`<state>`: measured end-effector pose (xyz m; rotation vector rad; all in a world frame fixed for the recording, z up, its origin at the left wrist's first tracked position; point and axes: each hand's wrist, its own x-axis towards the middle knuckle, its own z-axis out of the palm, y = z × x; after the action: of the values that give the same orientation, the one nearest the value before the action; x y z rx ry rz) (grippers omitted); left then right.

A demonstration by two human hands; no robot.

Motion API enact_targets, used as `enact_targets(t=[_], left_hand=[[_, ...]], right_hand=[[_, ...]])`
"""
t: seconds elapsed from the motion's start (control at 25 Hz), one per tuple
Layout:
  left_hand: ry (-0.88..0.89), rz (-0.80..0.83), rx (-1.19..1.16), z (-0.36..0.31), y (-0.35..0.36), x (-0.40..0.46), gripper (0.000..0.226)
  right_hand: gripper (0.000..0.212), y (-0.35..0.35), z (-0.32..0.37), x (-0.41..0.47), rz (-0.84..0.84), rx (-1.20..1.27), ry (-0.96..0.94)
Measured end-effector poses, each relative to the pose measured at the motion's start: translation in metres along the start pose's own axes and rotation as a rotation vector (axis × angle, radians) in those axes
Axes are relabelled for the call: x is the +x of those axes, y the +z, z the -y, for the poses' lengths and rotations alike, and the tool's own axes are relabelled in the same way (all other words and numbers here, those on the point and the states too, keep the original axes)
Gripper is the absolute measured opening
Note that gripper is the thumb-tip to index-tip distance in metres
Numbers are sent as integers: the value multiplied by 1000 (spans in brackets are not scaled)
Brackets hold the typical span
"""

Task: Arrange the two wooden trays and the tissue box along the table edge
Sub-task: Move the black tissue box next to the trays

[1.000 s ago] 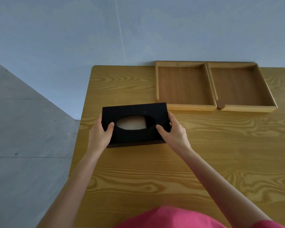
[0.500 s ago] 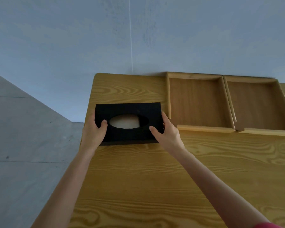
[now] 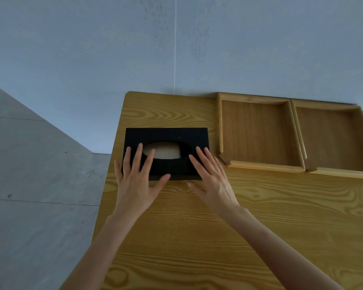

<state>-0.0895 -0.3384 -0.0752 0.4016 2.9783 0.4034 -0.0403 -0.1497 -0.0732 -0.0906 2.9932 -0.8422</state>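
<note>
Now, from the head view, we have the black tissue box (image 3: pixel 166 139) lying on the table (image 3: pixel 239 227) near its left corner, its long axis running nine o'clock to three o'clock, roughly parallel to the far table edge but well short of it. Both our hands lie flat and spread, gripping nothing. The left hand (image 3: pixel 137 181) has its fingers draped over the box's near left part, one fingertip reaching the oval opening. The right hand (image 3: pixel 211 181) rests its fingers on the near right corner, palm on the table.

At three o'clock from the box, just beside it, sits the first wooden tray (image 3: pixel 258 168), and the second wooden tray (image 3: pixel 331 174) touches that one further at three o'clock; both reach back to the far edge.

We judge the move to turn on this: the box lies at twelve o'clock from both palms, so a straight push toward twelve o'clock would bring it in line with the trays. Neither hand is clearly nearer.
</note>
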Motion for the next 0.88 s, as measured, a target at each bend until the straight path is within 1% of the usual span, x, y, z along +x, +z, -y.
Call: enact_targets(t=[0.08,0.16,0.36,0.48,0.72,0.88], left_hand=[[-3,-1,48,0,6,2,92],[-16,-13,55,1,8,6,90],[-14,-31,66,6,11,28,82],[-11,-52,71,11,11,49,82],[-8,-103,27,22,10,95,87],[5,-141,26,30,9,123,75]], right_hand=[[57,2,-2,2,-57,20,8],[53,2,-4,8,-82,25,3],[53,3,-11,29,-118,4,-40],[52,4,-14,48,-141,-42,-62],[51,1,-21,95,-125,-104,-83],[49,-4,-25,123,-97,-146,-106]])
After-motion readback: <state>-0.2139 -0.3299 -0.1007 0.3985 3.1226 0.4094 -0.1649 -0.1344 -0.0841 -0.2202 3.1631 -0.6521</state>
